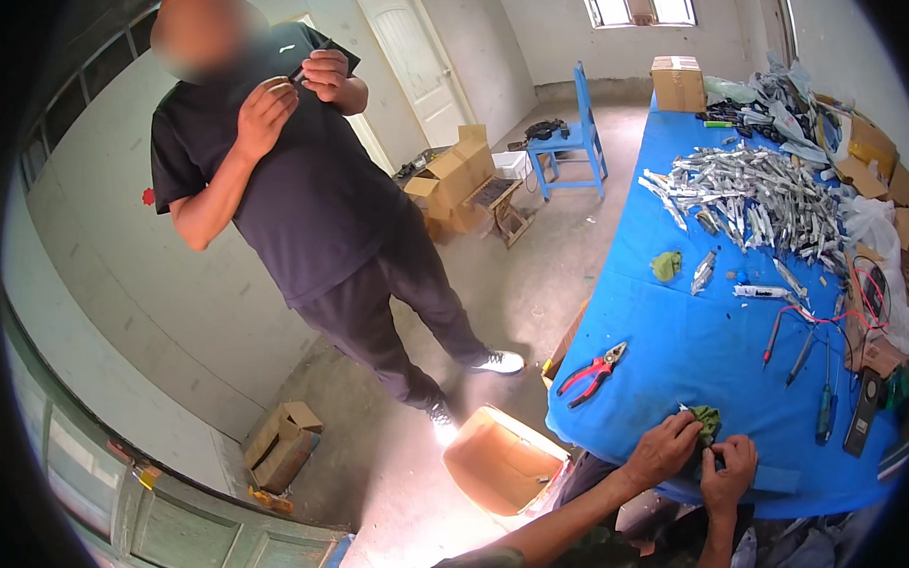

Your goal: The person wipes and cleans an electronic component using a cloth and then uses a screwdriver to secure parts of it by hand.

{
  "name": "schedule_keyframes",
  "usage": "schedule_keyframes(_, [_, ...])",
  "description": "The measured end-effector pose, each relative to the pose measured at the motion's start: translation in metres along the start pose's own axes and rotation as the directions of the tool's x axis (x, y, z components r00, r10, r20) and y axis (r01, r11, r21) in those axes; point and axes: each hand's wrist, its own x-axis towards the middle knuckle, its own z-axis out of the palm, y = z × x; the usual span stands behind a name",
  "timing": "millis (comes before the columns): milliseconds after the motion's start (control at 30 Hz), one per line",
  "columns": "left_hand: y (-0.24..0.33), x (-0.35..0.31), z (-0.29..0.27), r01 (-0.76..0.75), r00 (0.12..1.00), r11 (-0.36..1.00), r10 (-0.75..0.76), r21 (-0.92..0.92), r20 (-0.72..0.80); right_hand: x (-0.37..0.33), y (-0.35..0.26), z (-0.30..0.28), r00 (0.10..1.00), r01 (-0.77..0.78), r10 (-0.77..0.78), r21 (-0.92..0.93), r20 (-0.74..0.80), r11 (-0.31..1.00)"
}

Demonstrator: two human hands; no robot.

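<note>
At the near edge of the blue-covered table, my left hand (666, 450) is closed on a crumpled green cloth (708, 424). Close beside it, my right hand (729, 471) is pinched at the cloth's lower side, around something small and dark that is mostly hidden by the fingers. Red-handled pliers (594, 373) lie with their jaws apart, to the left of and beyond my hands. Farther up the table are a second green cloth scrap (665, 267) and a silver-wrapped piece (703, 273).
A large heap of silver-wrapped pieces (752, 193) covers the table's far part. Test leads (774, 335), a screwdriver (827, 406) and a dark flat device (861, 413) lie at right. An open carton (503, 463) stands on the floor. Another person (310, 169) stands at left, holding a small dark object.
</note>
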Motion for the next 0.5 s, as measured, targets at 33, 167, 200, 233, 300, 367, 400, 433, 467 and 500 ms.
schedule_keyframes(33, [-0.0005,-0.0007,0.0013,-0.002,1.0,1.0,0.002,-0.004,-0.006,-0.0004,0.0,-0.0002,1.0,0.002,-0.002,-0.001,-0.002,1.0])
schedule_keyframes(167, [-0.0001,-0.0005,0.0008,-0.007,1.0,1.0,0.007,0.004,-0.002,-0.0011,0.0019,0.0004,1.0,0.012,-0.012,0.004,-0.017,1.0])
schedule_keyframes(200, [-0.0008,-0.001,0.0013,-0.005,1.0,1.0,0.005,0.001,-0.002,-0.0011,0.002,0.0003,1.0,0.012,-0.012,0.005,-0.015,1.0])
schedule_keyframes(233, [-0.002,-0.0014,0.0019,-0.004,1.0,1.0,0.004,-0.003,-0.003,-0.0009,0.0019,0.0002,1.0,0.011,-0.011,0.007,-0.014,1.0])
schedule_keyframes(300, [-0.0012,-0.0006,0.0008,-0.001,1.0,1.0,0.001,-0.006,-0.001,-0.001,0.003,0.0011,1.0,0.012,-0.012,0.007,-0.014,1.0])
schedule_keyframes(367, [-0.0005,-0.0003,-0.0016,0.002,1.0,1.0,-0.002,-0.004,0.004,-0.0013,0.0045,0.0026,1.0,0.015,-0.015,0.003,-0.017,1.0])
schedule_keyframes(400, [-0.0001,-0.0001,-0.002,0.003,1.0,1.0,-0.003,-0.001,0.007,-0.0011,0.0043,0.0023,1.0,0.012,-0.012,0.003,-0.016,1.0])
schedule_keyframes(433, [0.0002,0.0002,-0.0023,0.004,1.0,1.0,-0.004,0.002,0.009,-0.0009,0.0035,0.002,1.0,0.009,-0.009,0.003,-0.015,1.0])
schedule_keyframes(467, [0.0007,0.0002,-0.0022,0.006,1.0,1.0,-0.006,0.005,0.012,-0.001,0.0035,0.0016,1.0,0.006,-0.006,0.002,-0.014,1.0])
schedule_keyframes(500, [0.0009,0.0003,-0.0023,0.005,1.0,1.0,-0.006,0.01,0.01,-0.0011,0.0041,0.0017,1.0,0.011,-0.011,0.003,-0.019,1.0])
